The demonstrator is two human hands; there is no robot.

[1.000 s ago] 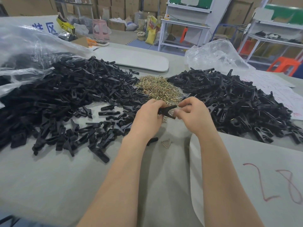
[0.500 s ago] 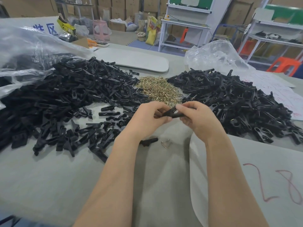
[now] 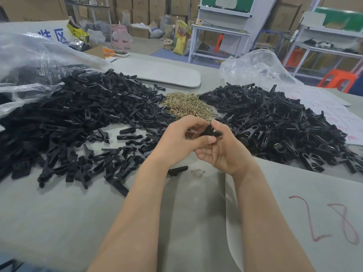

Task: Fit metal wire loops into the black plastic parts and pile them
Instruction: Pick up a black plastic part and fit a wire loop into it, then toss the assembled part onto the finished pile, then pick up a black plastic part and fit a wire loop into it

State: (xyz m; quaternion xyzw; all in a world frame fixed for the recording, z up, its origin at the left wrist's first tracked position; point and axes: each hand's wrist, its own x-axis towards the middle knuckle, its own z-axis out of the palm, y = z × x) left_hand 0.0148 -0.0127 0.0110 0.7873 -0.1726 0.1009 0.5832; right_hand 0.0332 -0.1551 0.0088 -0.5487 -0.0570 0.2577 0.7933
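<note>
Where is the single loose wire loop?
In the head view, the wire loop lies on the grey table just below the right hand, right of a lone black part.

A white workstation frame point(image 3: 220, 29) with a green back panel stands at the far side of the room, beyond the grey worktop point(image 3: 78, 222). Behind it and to its left, brown cardboard boxes point(image 3: 143, 8) are stacked high along the wall. Left of it, on the pale floor point(image 3: 141, 46), a yellow sack point(image 3: 179, 43) leans, and farther left stands a pink plastic stool point(image 3: 117, 35). A blue mat point(image 3: 167, 54) lies at its foot. To its right stands a second white shelving frame point(image 3: 334, 31), and nearer on that side an orange stool point(image 3: 337, 79). The light is even and soft.
</note>
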